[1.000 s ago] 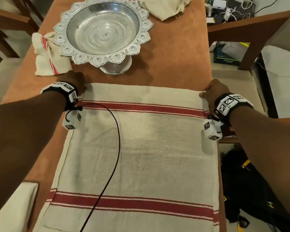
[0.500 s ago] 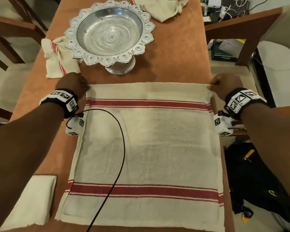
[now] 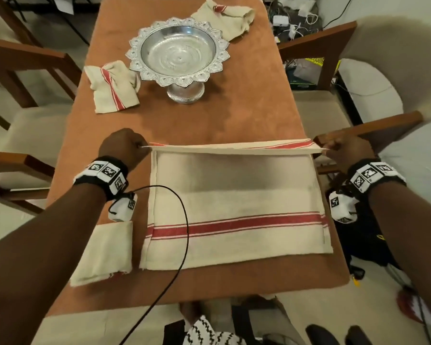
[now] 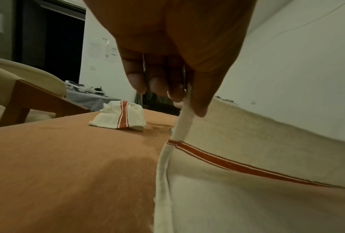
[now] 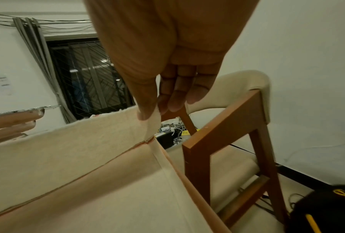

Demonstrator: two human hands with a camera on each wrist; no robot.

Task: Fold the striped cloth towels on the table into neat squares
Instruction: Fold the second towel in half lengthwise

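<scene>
1. Two hands hold the far edge of the striped towel (image 3: 234, 202) lifted off the desk (image 3: 246, 115), while its near half, with one red stripe, lies flat
2. Left hand (image 3: 123, 148) is clamped on the far left corner, thumb and fingers (image 4: 137, 82) pinching the hem
3. Right hand (image 3: 343, 150) pinches the far right corner between thumb and fingers (image 5: 179, 97), just beside a wooden chair (image 5: 237, 126)
4. Between the hands the raised edge runs taut and straight
5. Silver pedestal bowl (image 3: 178, 58) stands further back on the desk, well apart from the towel
6. Crumpled striped cloth (image 3: 113, 85) lies left of the bowl, another (image 3: 224, 17) behind it
7. Folded cloth (image 3: 105, 252) rests just left of the towel's near end
8. Black cable (image 3: 184, 220) crosses the towel
</scene>
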